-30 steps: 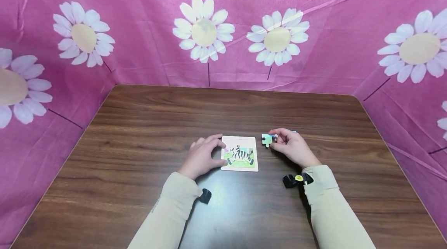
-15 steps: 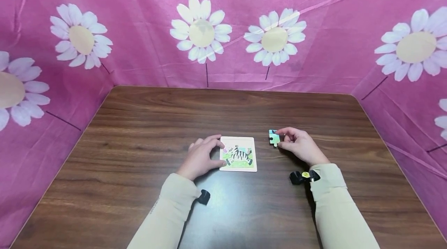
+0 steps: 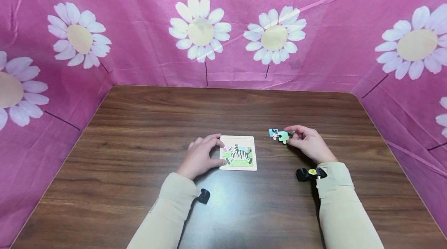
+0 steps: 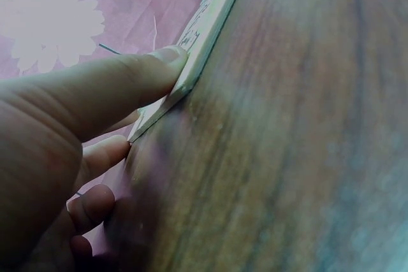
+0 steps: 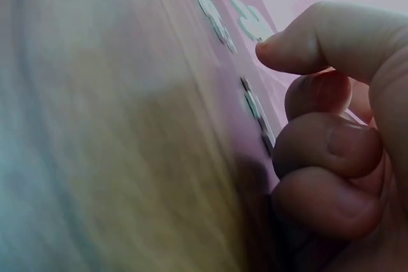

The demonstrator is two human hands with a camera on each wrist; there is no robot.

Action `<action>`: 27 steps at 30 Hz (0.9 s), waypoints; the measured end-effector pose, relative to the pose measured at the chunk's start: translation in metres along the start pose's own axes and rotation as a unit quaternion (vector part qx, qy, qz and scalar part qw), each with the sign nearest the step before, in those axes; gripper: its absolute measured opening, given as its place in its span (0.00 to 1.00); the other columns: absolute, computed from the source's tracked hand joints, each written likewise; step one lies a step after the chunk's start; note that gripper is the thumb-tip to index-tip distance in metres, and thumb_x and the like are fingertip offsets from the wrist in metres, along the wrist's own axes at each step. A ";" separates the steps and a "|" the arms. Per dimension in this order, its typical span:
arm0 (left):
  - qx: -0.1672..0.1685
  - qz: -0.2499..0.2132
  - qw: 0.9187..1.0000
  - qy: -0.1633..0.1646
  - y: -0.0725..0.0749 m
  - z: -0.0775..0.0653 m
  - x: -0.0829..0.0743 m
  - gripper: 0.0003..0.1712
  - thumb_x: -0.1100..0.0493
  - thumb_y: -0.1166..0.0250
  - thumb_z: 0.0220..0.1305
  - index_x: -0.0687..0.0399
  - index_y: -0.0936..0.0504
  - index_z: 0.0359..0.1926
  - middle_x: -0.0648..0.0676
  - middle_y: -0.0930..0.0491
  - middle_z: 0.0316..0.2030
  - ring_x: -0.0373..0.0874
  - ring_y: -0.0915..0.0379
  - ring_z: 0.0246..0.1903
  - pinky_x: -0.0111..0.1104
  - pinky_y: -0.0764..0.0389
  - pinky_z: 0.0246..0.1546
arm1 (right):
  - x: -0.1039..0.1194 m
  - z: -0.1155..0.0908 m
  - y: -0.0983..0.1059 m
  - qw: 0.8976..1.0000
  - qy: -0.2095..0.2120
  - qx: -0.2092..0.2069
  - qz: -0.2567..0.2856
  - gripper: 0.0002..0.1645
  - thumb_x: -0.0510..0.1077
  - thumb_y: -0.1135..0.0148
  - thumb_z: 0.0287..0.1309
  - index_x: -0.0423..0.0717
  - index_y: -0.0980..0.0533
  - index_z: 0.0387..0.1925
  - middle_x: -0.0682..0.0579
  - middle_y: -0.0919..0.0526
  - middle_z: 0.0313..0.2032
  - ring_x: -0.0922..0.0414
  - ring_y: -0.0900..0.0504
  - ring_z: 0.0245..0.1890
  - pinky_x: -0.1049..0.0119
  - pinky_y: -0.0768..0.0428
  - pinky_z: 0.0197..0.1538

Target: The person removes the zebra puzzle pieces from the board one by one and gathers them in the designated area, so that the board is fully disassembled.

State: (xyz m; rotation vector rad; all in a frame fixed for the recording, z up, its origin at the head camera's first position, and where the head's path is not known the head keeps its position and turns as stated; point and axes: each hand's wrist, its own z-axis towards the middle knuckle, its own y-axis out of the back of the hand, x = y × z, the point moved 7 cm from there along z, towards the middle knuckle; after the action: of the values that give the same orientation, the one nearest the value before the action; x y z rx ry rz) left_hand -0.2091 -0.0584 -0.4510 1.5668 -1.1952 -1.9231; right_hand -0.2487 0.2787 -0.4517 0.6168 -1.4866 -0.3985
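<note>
A square wooden jigsaw puzzle (image 3: 238, 154) with a zebra picture and a pale frame lies flat on the table. My left hand (image 3: 200, 158) holds its left edge, the thumb at the near corner and the fingers at the far one. The left wrist view has the thumb (image 4: 150, 71) on the frame's side. To the right of the board, my right hand (image 3: 310, 144) pinches a green jigsaw piece (image 3: 283, 137) between thumb and fingers. The piece appears edge-on past the thumb (image 5: 290, 49) in the right wrist view. Just left of it lies a blue piece with a zebra head (image 3: 272, 133).
Loose pieces (image 5: 215, 20) lie on the tabletop in the right wrist view, with a darker one (image 5: 257, 114) beneath the right fingers. The brown wooden table (image 3: 157, 125) ends at a pink curtain (image 3: 146, 47) printed with daisies.
My right hand has moved right with the green piece, uncovering the zebra-head piece beside it. The left hand has stayed on the puzzle.
</note>
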 end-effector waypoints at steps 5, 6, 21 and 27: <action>-0.001 -0.003 1.000 -0.002 0.000 0.000 0.000 0.26 0.45 0.22 0.49 0.40 0.18 0.50 0.45 0.32 0.71 0.48 0.31 0.53 0.47 0.36 0.54 | -0.004 -0.001 0.008 1.000 -0.003 -0.011 0.002 0.21 0.34 0.32 0.55 0.41 0.20 0.52 0.56 0.26 0.24 0.64 0.29 0.24 0.70 0.30 0.30; -0.001 -0.004 1.000 -0.002 0.001 0.001 0.000 0.26 0.45 0.22 0.49 0.40 0.18 0.50 0.45 0.32 0.70 0.48 0.31 0.53 0.47 0.36 0.54 | -0.005 -0.001 0.009 1.000 -0.003 -0.013 0.003 0.21 0.34 0.32 0.55 0.41 0.20 0.52 0.57 0.26 0.25 0.64 0.29 0.24 0.71 0.30 0.30; 0.002 -0.004 1.000 0.003 -0.001 0.001 0.000 0.27 0.44 0.22 0.50 0.41 0.19 0.50 0.45 0.32 0.71 0.48 0.31 0.54 0.48 0.36 0.55 | -0.015 -0.008 0.028 0.999 -0.011 -0.036 -0.006 0.21 0.36 0.35 0.60 0.39 0.21 0.56 0.60 0.26 0.26 0.66 0.29 0.26 0.72 0.30 0.31; 0.003 -0.006 1.000 0.001 0.000 0.001 0.001 0.27 0.44 0.22 0.49 0.41 0.18 0.50 0.45 0.32 0.71 0.49 0.31 0.54 0.48 0.36 0.55 | -0.020 -0.008 0.034 0.998 0.004 -0.060 -0.023 0.21 0.34 0.37 0.60 0.38 0.21 0.55 0.58 0.26 0.25 0.65 0.30 0.24 0.71 0.31 0.28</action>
State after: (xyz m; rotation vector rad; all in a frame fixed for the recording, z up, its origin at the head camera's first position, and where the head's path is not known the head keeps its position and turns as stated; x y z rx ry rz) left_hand -0.2101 -0.0585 -0.4518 1.5812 -1.1942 -1.9261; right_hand -0.2457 0.3189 -0.4471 0.5573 -1.4311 -0.5173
